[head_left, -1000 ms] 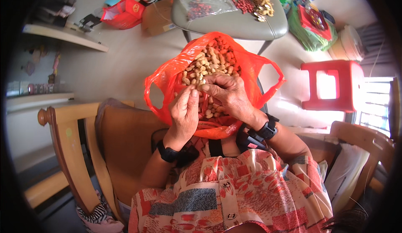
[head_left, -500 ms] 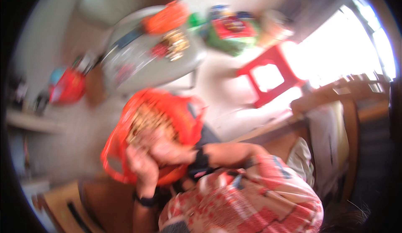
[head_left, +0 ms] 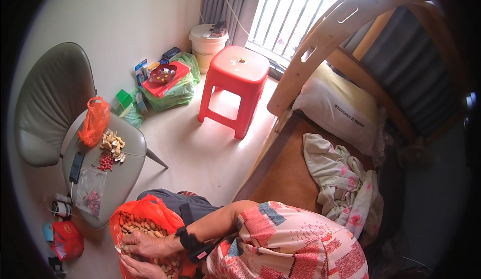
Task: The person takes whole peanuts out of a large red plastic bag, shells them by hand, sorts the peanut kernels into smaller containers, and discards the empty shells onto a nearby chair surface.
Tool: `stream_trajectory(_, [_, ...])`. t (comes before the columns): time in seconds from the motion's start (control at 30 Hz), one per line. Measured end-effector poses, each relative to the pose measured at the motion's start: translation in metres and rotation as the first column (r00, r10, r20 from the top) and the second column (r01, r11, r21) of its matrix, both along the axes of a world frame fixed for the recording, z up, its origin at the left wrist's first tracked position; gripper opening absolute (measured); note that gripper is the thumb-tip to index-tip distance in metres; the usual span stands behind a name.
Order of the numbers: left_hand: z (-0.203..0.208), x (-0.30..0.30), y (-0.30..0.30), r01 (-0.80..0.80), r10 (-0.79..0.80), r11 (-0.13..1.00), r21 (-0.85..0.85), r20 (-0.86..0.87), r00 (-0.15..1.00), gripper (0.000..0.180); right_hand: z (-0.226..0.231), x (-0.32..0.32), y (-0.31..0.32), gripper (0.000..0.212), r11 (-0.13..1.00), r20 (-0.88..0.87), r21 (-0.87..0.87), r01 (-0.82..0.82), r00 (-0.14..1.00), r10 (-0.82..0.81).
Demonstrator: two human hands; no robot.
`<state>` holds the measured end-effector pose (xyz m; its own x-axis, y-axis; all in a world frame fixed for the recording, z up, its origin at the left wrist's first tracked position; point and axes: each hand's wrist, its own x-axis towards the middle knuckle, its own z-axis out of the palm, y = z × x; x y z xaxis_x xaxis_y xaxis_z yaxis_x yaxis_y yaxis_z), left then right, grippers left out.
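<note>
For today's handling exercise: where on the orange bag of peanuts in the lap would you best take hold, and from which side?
Grip the orange bag by its raised upper rim, coming from above: the mouth gapes open over loose peanuts, so the bunched edge gives the fingers something to pinch.

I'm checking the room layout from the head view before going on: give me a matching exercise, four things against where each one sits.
Things:
1. red plastic stool
2. orange bag of peanuts
3. small heap of peanut shells
4. white pillow

Places:
A. on the grey chair seat, beside a small orange bag
B. on the wooden bed, under its curved headboard
C. on the floor in front of the barred window
D. on the person's lap, with both hands at it

Pairs: 1-C, 2-D, 3-A, 4-B
</note>
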<state>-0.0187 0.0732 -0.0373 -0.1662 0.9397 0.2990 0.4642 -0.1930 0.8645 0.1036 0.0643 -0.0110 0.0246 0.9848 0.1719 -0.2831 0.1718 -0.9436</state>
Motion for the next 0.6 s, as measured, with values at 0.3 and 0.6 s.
stream_trajectory(0.3, [0.01, 0.037, -0.012, 0.465, 0.013, 0.798, -0.383, 0.782, 0.623, 0.02, -0.026, 0.047, 0.005, 0.016, 0.855, -0.091, -0.507, -0.109, 0.993, 0.073])
stream_trajectory(0.6, [0.026, 0.022, -0.029, 0.387, -0.142, 0.887, -0.25, 0.65, 0.746, 0.023, -0.001, 0.03, -0.006, 0.012, 0.817, -0.364, -0.483, -0.315, 0.921, 0.141])
